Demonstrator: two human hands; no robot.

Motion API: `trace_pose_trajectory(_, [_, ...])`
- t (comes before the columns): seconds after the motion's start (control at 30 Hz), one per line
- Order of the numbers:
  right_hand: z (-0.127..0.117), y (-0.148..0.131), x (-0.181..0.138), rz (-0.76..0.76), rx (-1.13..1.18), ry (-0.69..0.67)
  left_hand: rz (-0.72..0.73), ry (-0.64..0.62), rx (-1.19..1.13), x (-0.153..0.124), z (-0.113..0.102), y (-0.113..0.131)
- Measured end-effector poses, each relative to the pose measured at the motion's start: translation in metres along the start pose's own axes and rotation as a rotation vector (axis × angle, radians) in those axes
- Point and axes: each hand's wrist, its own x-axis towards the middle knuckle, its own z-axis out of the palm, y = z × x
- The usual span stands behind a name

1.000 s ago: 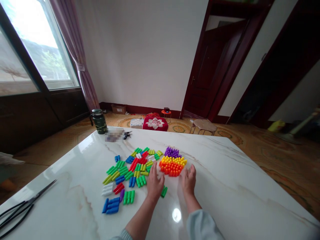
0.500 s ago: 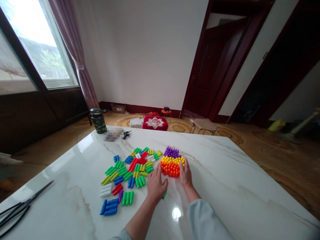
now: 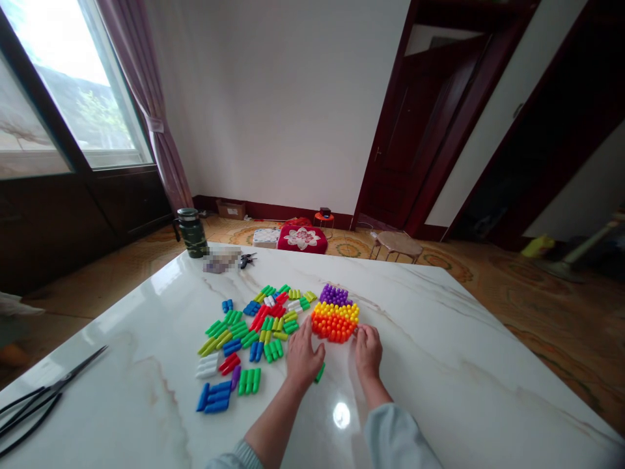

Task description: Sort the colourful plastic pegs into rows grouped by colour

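Bullet-shaped plastic building blocks stand packed upright in a cluster: orange blocks (image 3: 334, 327) at the front, yellow blocks (image 3: 336, 311) behind them, purple blocks (image 3: 334, 295) at the back. My left hand (image 3: 303, 357) is open, its fingers stretched out along the cluster's left side. At the front right corner of the orange blocks, my right hand (image 3: 368, 348) has its fingers curled together; whatever they hold, if anything, is hidden. A green block (image 3: 319, 373) lies by my left thumb, partly covered. Loose green blocks (image 3: 249, 382) and blue blocks (image 3: 217, 397) lie to the left.
More blocks in red, white and lime spread over the marble-look table (image 3: 439, 365). Long black scissors (image 3: 53, 394) lie at the left edge. A camouflage flask (image 3: 192, 234) and small dark pliers (image 3: 248, 260) are at the far left. Beyond stands a red cushioned stool (image 3: 301, 240).
My right hand has drawn back toward me from the cluster's right side, and its fingers have curled in. My left hand stays almost in place at the left side.
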Motion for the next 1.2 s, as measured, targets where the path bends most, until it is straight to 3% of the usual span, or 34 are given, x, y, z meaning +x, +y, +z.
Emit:
trace_pose_trajectory(0.2, [0.002, 0.005, -0.003, 0.048, 0.007, -0.041, 0.0, -0.01, -0.003, -0.001, -0.002, 0.002])
trace_pose_trajectory(0.43, [-0.005, 0.014, 0.0, 0.173, 0.066, 0.05, -0.085, 0.032, -0.136, 0.002, -0.004, 0.003])
trace_pose_trajectory(0.5, [-0.009, 0.016, -0.006, 0.219, 0.112, 0.046, -0.049, 0.044, -0.19, -0.002, -0.007, 0.003])
trace_pose_trajectory(0.63, [-0.02, 0.008, -0.035, 0.235, 0.178, 0.004, 0.102, 0.003, -0.186, -0.042, -0.026, -0.001])
trace_pose_trajectory(0.8, [-0.033, -0.012, -0.07, 0.019, 0.104, -0.117, 0.256, -0.144, 0.007, -0.126, -0.068, -0.016])
trace_pose_trajectory(0.9, [-0.032, -0.021, -0.084, -0.068, 0.035, -0.184, 0.31, -0.177, 0.101, -0.162, -0.096, -0.032])
trace_pose_trajectory(1.03, [-0.024, -0.033, -0.108, -0.172, -0.12, -0.253, 0.262, -0.116, 0.191, -0.181, -0.123, -0.057])
trace_pose_trajectory(1.2, [-0.021, -0.051, -0.135, -0.284, -0.393, -0.339, 0.237, -0.143, 0.212, -0.177, -0.134, -0.07])
